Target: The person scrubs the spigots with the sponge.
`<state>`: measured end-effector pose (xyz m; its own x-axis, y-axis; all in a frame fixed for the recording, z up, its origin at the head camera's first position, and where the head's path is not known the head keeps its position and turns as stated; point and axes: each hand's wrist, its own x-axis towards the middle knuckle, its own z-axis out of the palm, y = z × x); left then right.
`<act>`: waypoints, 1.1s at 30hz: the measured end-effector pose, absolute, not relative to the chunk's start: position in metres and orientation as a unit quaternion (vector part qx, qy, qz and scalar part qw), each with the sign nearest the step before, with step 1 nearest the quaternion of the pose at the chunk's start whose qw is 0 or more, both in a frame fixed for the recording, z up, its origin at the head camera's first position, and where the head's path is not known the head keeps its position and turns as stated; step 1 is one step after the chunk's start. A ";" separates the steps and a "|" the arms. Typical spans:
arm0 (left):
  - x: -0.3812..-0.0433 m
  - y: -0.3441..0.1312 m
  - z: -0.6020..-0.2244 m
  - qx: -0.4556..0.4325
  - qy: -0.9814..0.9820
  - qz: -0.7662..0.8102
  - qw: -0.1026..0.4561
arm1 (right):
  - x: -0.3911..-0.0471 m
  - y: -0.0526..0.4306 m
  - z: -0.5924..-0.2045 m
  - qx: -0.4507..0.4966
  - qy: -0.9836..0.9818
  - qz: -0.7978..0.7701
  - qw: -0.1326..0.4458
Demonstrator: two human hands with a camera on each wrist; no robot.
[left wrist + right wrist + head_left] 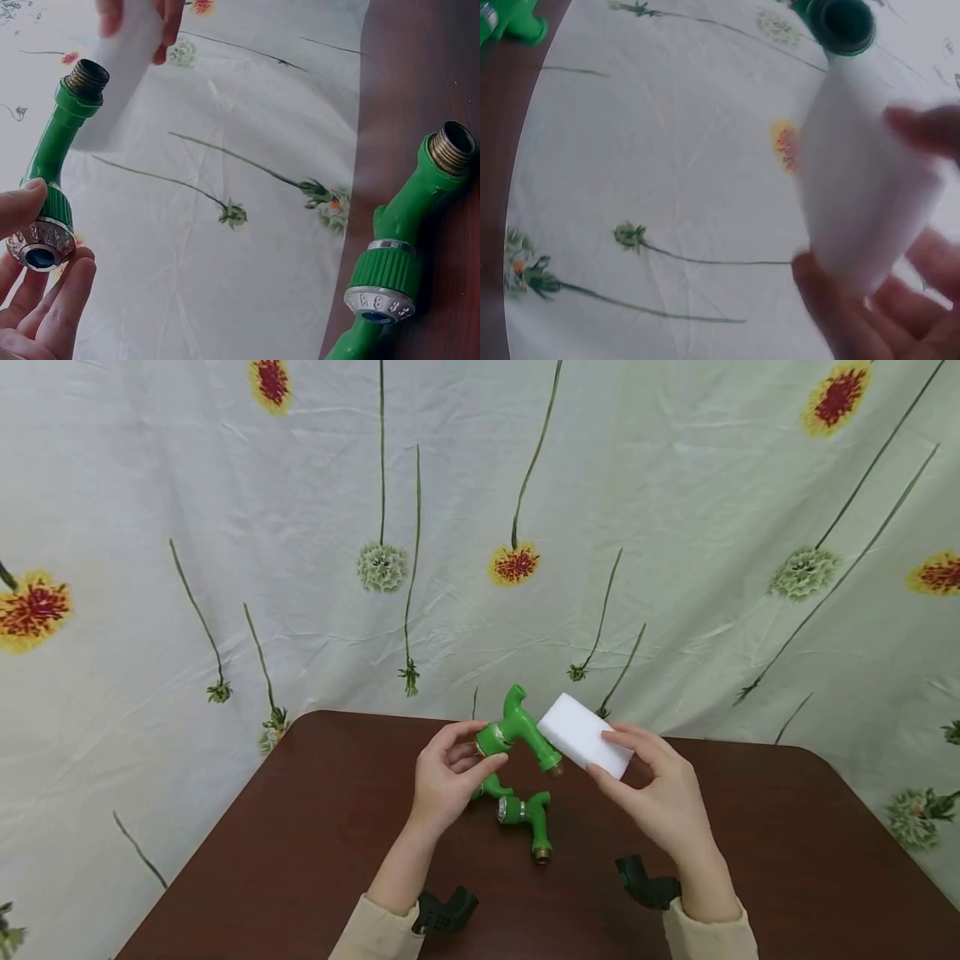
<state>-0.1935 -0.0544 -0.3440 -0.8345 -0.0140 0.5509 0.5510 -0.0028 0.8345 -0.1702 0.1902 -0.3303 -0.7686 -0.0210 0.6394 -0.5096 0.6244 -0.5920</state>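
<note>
My left hand (447,777) pinches a green faucet (517,727) by its ribbed knob end, holding it above the table. The faucet's brass-threaded inlet (86,79) points up in the left wrist view. In my right hand (660,785) is a white sponge block (581,735), gripped between thumb and fingers. One end of the sponge lies against or just beside the faucet's body; the head view does not settle whether they touch. In the right wrist view the sponge (862,180) is blurred.
Below the hands, a second green faucet (534,818) lies on the dark brown table (322,843). Another green faucet (491,787) is partly hidden behind the left hand. A white floral cloth (480,635) hangs behind the table. Black curved wrist mounts (447,910) sit at both cuffs.
</note>
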 end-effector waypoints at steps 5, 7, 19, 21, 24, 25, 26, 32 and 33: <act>-0.193 -0.055 -0.344 -0.198 -0.672 -0.682 0.212 | -0.170 0.190 -0.329 0.119 -0.848 0.406 0.320; -0.193 -0.055 -0.343 -0.195 -0.670 -0.684 0.211 | -0.169 0.189 -0.328 0.147 -0.836 0.427 0.313; -0.210 -0.055 -0.364 -0.196 -0.636 -0.711 0.226 | -0.171 0.187 -0.329 0.144 -0.843 0.406 0.321; -0.211 -0.055 -0.366 -0.202 -0.635 -0.710 0.229 | -0.171 0.187 -0.329 0.161 -0.834 0.429 0.308; -0.211 -0.055 -0.367 -0.217 -0.633 -0.704 0.236 | -0.171 0.185 -0.330 0.183 -0.831 0.441 0.286; -0.211 -0.055 -0.367 -0.219 -0.633 -0.703 0.239 | -0.171 0.185 -0.330 0.183 -0.834 0.437 0.282; -0.211 -0.055 -0.366 -0.221 -0.634 -0.701 0.241 | -0.171 0.184 -0.330 0.177 -0.838 0.430 0.284; -0.210 -0.054 -0.365 -0.208 -0.632 -0.708 0.238 | -0.170 0.184 -0.328 0.128 -0.839 0.420 0.321; -0.210 -0.054 -0.365 -0.206 -0.632 -0.709 0.237 | -0.170 0.184 -0.329 0.133 -0.832 0.431 0.323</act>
<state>-0.2100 -0.0538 -0.3652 -0.8030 -0.0759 0.5911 0.5959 -0.0898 0.7980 -0.1700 0.1836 -0.3287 -0.7558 0.0569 0.6523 -0.4998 0.5934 -0.6309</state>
